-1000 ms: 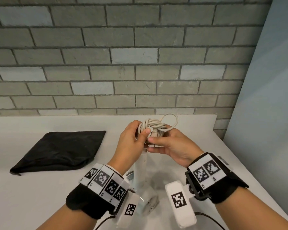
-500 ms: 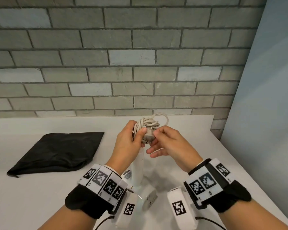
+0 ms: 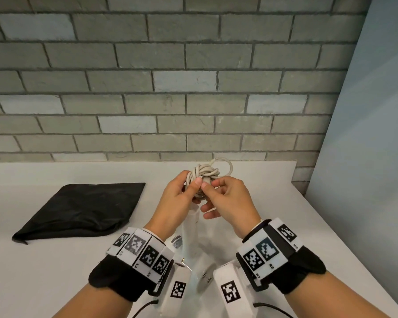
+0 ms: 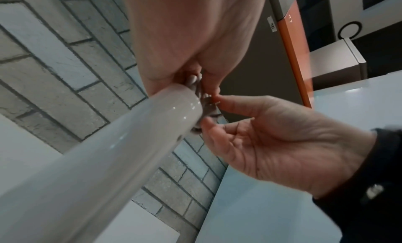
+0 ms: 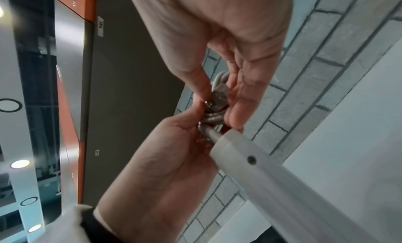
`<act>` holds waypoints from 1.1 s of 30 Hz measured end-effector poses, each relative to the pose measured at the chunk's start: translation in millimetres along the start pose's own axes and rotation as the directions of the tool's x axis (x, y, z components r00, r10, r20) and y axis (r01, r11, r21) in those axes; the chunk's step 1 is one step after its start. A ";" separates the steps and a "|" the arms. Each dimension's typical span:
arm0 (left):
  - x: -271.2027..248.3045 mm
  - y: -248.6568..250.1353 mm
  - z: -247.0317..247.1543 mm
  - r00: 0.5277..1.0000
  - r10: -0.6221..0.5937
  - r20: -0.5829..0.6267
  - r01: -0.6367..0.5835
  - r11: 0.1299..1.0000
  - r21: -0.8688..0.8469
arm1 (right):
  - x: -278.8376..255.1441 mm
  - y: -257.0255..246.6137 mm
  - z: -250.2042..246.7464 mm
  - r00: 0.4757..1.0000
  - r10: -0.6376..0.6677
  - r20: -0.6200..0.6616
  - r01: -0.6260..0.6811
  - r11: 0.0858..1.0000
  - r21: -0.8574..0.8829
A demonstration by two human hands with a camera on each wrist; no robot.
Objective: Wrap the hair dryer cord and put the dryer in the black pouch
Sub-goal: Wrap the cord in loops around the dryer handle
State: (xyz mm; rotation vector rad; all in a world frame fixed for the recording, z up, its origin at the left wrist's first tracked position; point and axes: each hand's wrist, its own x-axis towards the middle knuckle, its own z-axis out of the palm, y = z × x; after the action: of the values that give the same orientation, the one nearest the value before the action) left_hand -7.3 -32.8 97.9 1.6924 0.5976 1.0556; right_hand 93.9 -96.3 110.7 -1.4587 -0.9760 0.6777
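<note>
Now the loose loop beyond the right hand (image 3: pixel 228 203) is drawn smaller than a second ago and the plug (image 5: pixel 218 98) is pinched by its fingertips against the cord bundle (image 3: pixel 203 173) gripped by the left hand (image 3: pixel 177 200), so wrapping seems nearly finished. The hair dryer (image 3: pixel 189 235) is held between both hands above the worktop (image 3: pixel 55 271), its long axis running from the head near the wrists up to the handle end at the fingers, with the black pouch (image 3: pixel 78 210) lying well left of the left hand.

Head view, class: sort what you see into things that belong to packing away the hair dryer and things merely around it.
Belongs to the job:
- hair dryer
- coiled cord, gripped by left hand
- plug, pinched by right hand
- black pouch

Just around:
- white table
- brick wall
</note>
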 end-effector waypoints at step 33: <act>1.5 -2.0 1.8 0.998 -0.061 0.019 0.063 0.986 -0.153 | -4.7 25.6 -32.2 0.922 -0.330 0.200 0.315 0.943 0.103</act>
State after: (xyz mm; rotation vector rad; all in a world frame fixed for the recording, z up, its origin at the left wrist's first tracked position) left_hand -4.8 -31.8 96.4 1.5365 0.5421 1.0184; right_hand 124.0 -115.1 89.4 -1.1423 -1.3145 0.6259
